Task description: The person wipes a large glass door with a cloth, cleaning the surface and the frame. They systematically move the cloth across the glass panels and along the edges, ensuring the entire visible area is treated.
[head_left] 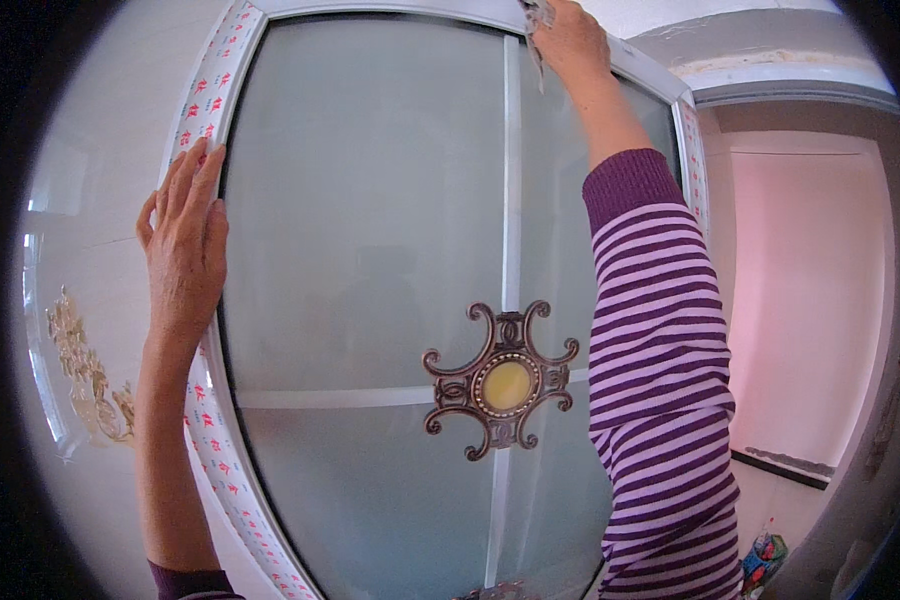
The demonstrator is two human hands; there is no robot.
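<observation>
A large frosted glass panel (370,220) in a white frame (390,8) stands upright in front of me. My left hand (185,225) lies against the left side of the frame with its fingers stretched out and nothing in them. Under the fingertips runs a white covering strip printed with red marks (210,100). High up at the top edge, my right hand (573,42) is closed on a crumpled grey rag (538,18), part of which hangs down over the glass. A bronze scrolled ornament with a yellow centre (507,385) sits where the panel's bars cross.
Left of the panel is a glossy pale tiled wall (90,200) with a gold floral pattern (85,365). On the right, a doorway (805,300) shows a pinkish surface. Small colourful items (767,553) lie low at the right.
</observation>
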